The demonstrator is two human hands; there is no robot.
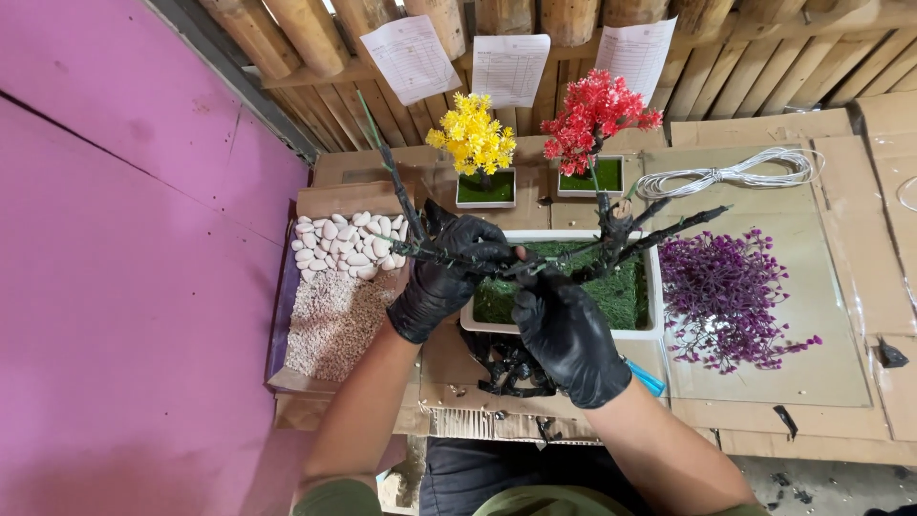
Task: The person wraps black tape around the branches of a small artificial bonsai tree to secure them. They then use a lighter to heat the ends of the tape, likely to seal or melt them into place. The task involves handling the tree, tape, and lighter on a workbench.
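Down at the middle of the scene, both hands wear black gloves and close on a bare black artificial tree trunk with wire-like branches (573, 250). The left hand (441, 277) is wrapped around a long branch on the left side, while the right hand (564, 330) pinches the stem near its middle, fingers narrow. The trunk hangs just above a white rectangular planter tray (559, 331) filled with green moss-like matting, with its branches spreading left, right and far over it.

Left of the tray sits a shallow cardboard box (287, 377); its far part holds smooth white pebbles (344, 244) and its near part fine pale gravel (334, 325). On the far side stand two small white square pots lined with green: one (484, 203) carries a yellow artificial flower tree (473, 136), the other (592, 193) a red artificial flower tree (594, 113). To the right, a heap of purple artificial foliage sprigs (721, 291) lies on a clear glass sheet (821, 363), and a coil of white wire (740, 172) rests farther back. Near the person, more loose black branch pieces (506, 368) lie on the cardboard-covered table (888, 277).
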